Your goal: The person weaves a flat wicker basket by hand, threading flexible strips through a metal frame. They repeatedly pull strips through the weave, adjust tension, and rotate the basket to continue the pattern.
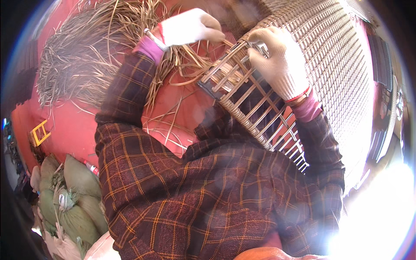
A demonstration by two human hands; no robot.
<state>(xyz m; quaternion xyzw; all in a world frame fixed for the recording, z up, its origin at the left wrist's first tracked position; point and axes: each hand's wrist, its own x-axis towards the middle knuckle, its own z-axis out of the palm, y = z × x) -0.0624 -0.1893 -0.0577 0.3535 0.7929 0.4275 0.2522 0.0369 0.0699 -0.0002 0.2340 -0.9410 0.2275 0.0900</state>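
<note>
No readable text, labels, brands, numbers or signs. Small red-and-white item (91,168) beside the green sacks (82,212), at the lower left edge of the red ground covering (71,138): any print too small, blurred to make out.

A head-worn fisheye looks down — close above the wickerwork (336,65).
</note>
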